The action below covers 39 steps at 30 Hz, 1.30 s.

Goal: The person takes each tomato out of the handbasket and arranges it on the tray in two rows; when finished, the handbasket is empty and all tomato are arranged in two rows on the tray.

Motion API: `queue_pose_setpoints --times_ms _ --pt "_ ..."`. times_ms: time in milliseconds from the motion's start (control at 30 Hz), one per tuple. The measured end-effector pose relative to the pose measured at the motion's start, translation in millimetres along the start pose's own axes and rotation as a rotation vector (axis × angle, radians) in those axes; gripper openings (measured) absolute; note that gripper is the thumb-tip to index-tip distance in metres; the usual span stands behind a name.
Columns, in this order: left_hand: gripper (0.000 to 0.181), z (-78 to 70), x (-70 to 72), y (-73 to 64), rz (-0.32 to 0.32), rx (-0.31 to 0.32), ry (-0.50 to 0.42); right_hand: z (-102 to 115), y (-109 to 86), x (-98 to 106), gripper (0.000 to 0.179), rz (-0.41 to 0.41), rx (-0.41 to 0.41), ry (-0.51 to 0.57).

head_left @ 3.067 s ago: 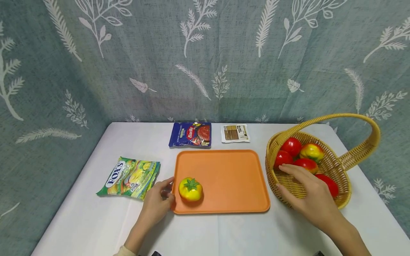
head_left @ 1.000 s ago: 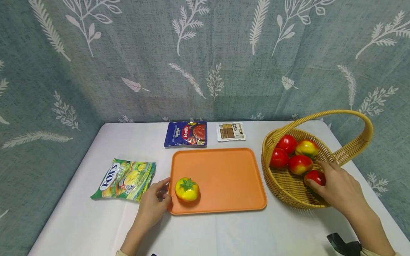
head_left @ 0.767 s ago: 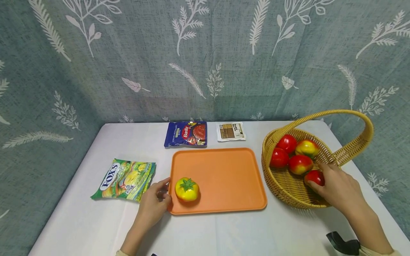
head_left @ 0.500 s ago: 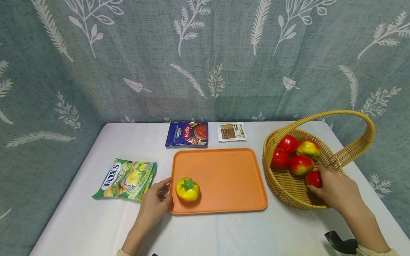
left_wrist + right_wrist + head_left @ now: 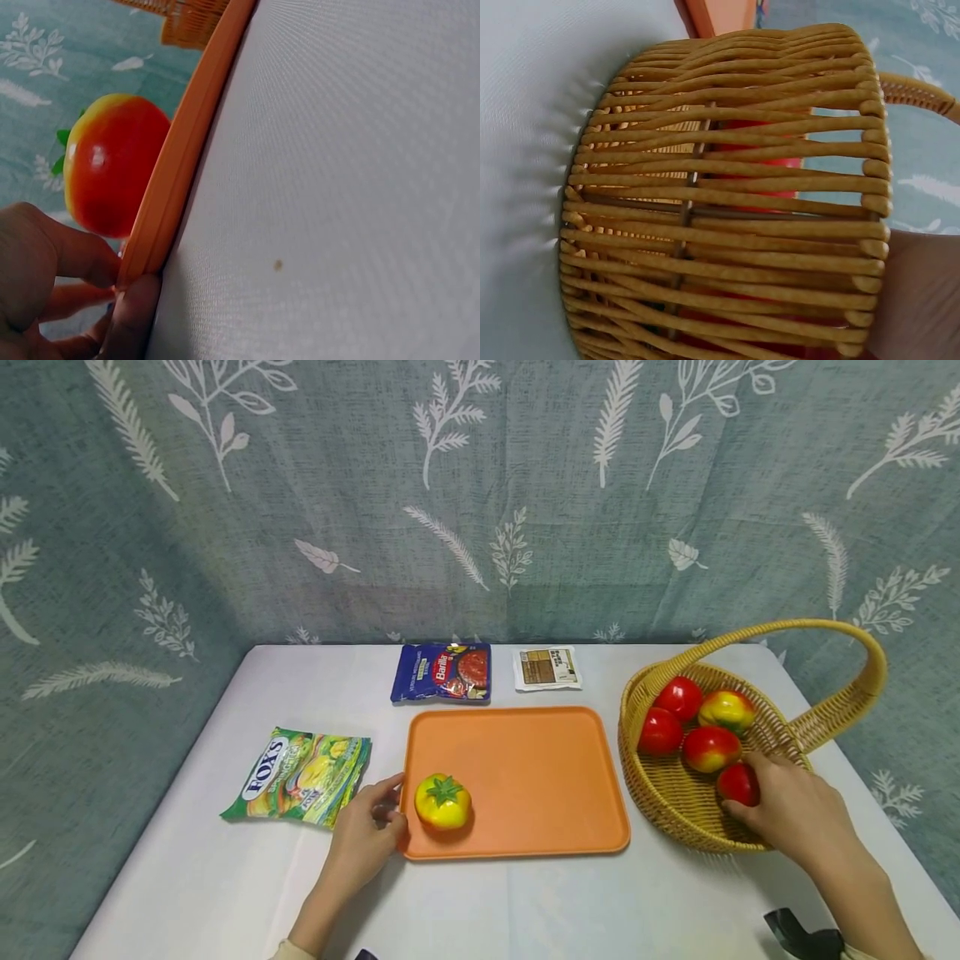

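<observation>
My left hand [image 5: 367, 822] pinches the left rim of an orange tray [image 5: 536, 785]; in the left wrist view its thumb and finger meet at the tray's corner. On that tray, close to the hand, sits a glossy yellow-and-red fruit [image 5: 442, 802] with a green leafy top. Over at the right, my right hand [image 5: 795, 806] reaches into a wicker basket [image 5: 675, 822], thumb and fingers round a small red fruit [image 5: 738, 785]. Much of that fruit is covered by the hand. The basket's woven side [image 5: 780, 255] fills most of the right wrist view.
Other red and yellow fruits [image 5: 710, 749] lie in the basket, whose tall handle [image 5: 855, 693] arches over its right. A green Fox's bag [image 5: 303, 777] lies left of the tray. Behind it are a blue Barilla pouch [image 5: 441, 673] and a small white packet [image 5: 547, 668].
My right hand has gone from over the basket's front left to its right side and taken hold of the red fruit, which has shifted slightly left. The left hand stays on the tray.
</observation>
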State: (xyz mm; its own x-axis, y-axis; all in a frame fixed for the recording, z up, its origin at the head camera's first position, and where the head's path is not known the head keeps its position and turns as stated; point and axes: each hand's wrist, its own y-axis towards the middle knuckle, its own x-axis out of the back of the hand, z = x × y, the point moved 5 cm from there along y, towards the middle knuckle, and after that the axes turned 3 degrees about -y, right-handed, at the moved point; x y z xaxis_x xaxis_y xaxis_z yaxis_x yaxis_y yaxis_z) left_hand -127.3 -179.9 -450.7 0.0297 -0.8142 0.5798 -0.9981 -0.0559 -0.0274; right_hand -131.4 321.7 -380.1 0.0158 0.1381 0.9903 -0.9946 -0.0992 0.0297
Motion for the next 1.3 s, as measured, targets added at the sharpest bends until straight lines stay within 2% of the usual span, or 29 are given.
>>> queue_pose_setpoints --times_ms 467,800,1133,1300 --pt "0.059 -1.8 0.0 0.4 0.010 -0.002 -0.010 10 -12.6 19 0.073 -0.101 -0.015 -0.019" --pt "0.059 -0.3 0.1 0.4 0.016 0.004 -0.028 31 -21.9 38 0.072 -0.242 0.014 -0.007" --pt "0.058 -0.3 0.0 1.0 0.003 -0.011 -0.009 56 -28.4 52 0.068 -0.392 0.100 0.027" --pt "0.059 -0.5 0.5 -0.1 -0.010 -0.012 -0.005 65 -30.1 54 0.069 -0.413 0.135 0.056"
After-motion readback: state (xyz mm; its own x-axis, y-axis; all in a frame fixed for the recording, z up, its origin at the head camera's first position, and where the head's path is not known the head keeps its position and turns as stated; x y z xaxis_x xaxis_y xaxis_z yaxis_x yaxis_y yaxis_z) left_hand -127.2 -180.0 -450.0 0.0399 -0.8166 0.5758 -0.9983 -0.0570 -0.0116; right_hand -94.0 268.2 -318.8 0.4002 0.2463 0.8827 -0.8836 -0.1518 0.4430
